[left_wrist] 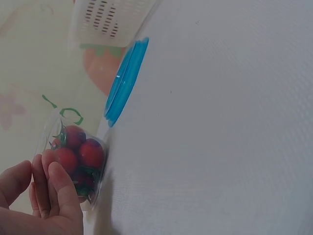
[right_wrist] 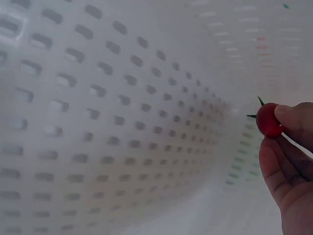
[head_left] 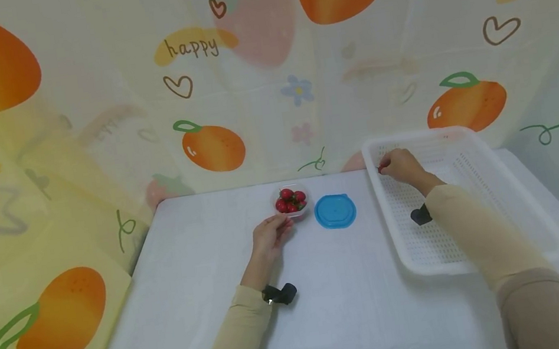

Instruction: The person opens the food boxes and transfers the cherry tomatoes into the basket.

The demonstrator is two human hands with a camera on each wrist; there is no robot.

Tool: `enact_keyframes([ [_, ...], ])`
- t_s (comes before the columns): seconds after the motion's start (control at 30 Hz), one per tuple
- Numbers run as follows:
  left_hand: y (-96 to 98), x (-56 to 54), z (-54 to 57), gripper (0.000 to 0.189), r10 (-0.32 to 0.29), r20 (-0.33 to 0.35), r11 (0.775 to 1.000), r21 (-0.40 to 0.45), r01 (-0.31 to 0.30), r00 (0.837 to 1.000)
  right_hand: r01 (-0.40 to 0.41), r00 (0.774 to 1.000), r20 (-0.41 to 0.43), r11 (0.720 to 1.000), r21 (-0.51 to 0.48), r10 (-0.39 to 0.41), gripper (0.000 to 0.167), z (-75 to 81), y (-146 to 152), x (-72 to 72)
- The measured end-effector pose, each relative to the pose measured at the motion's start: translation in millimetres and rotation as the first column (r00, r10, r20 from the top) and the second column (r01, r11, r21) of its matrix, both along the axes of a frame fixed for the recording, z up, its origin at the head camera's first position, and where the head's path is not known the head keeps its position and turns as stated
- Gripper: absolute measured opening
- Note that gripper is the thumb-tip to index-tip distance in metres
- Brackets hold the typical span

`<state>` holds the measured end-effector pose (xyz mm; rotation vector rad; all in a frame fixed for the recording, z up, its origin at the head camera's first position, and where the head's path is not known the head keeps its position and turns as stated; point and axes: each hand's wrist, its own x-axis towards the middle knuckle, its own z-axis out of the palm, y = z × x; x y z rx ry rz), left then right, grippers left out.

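Note:
In the right wrist view, my right hand (right_wrist: pixel 293 161) pinches a red cherry tomato (right_wrist: pixel 268 120) with green sepals between thumb and fingertips. The head view has that hand (head_left: pixel 403 168) inside the white perforated basket (head_left: pixel 404 258), near its left wall. My left hand (head_left: pixel 267 239) is at the near side of a small clear container (head_left: pixel 274 204) of several cherry tomatoes (head_left: pixel 287 193). Up close, the left hand's fingers (left_wrist: pixel 64 188) are fairly straight against or just before the container, thumb apart; whether they touch it is unclear. A blue lid (head_left: pixel 335 212) lies right of the container.
The white table (head_left: pixel 182 325) carries all these things, the basket on its right side. A fruit-patterned cloth (head_left: pixel 259 106) hangs directly behind the table's back edge. Another patterned cloth (head_left: pixel 69 240) borders the left side. Each wrist wears a black camera.

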<state>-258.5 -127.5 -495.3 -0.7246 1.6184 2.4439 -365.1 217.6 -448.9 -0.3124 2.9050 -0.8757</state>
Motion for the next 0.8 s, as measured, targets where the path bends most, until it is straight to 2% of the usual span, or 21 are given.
enact_keyframes([
  [0.1,0.3,0.1,0.0,0.023,-0.005,0.005,1.000,-0.001,0.005,1.000,0.013,0.999,0.037,1.000,0.019,-0.013,0.024,-7.3,-2,0.5],
  [0.2,1.0,-0.1,0.7,0.024,-0.011,0.012,1.000,0.000,0.011,1.000,0.013,0.999,0.037,0.999,0.049,-0.015,0.023,-11.1,-1,1.1],
  [0.43,0.6,-0.4,3.0,0.023,-0.005,0.012,1.000,0.006,0.004,1.000,0.000,0.998,0.060,0.998,0.057,-0.004,0.025,-10.7,0,2.8],
  [0.67,-0.3,-1.6,2.0,0.022,-0.003,0.015,1.000,0.011,0.003,1.000,0.022,0.992,0.120,0.997,0.077,-0.031,0.033,-0.9,4,2.4],
  [0.8,0.1,-1.6,0.1,0.022,0.004,0.005,1.000,0.019,-0.004,1.000,0.002,0.997,0.073,0.992,0.127,-0.011,0.033,8.8,8,-1.6],
])
